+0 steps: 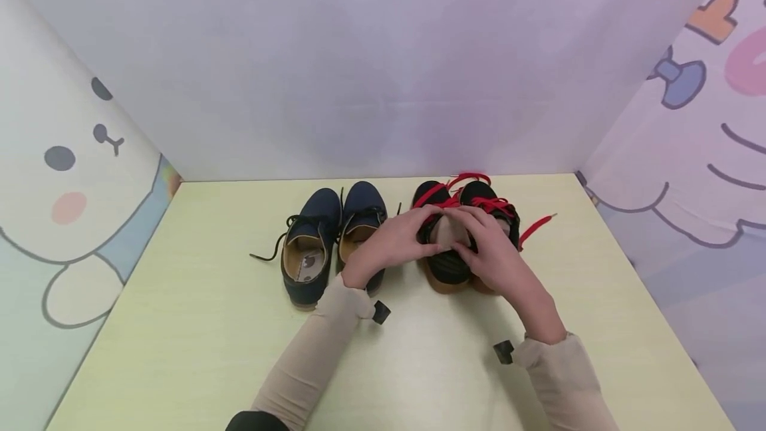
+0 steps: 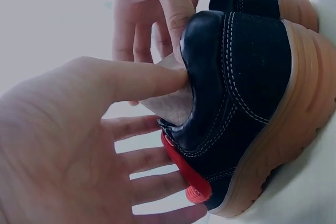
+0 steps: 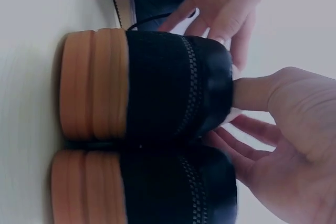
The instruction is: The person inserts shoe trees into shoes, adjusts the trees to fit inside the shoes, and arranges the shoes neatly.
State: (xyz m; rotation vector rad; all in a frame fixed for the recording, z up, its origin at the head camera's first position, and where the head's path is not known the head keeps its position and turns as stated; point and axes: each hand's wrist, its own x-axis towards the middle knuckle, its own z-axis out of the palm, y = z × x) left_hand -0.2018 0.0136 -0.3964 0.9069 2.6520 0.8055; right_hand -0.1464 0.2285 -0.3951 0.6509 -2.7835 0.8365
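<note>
Both hands meet over the left one of two black shoes with red laces. This shoe (image 1: 447,273) has a tan sole and its heel faces me. A pale beige insole (image 1: 453,230) stands up at its opening, partly hidden by fingers. My left hand (image 1: 396,239) holds the insole between thumb and fingers from the left; in the left wrist view its fingers lie along the red lace (image 2: 181,169). From the right, my right hand (image 1: 495,248) pinches it, thumb at the heel collar. The other black shoe (image 1: 475,190) stands close on the right.
Two navy shoes with black laces, one at the left (image 1: 322,208) and one beside it (image 1: 362,197), stand left of the black pair. A red lace end (image 1: 536,230) sticks out to the right. The pale yellow table (image 1: 209,324) is walled by printed cloth at the back and sides.
</note>
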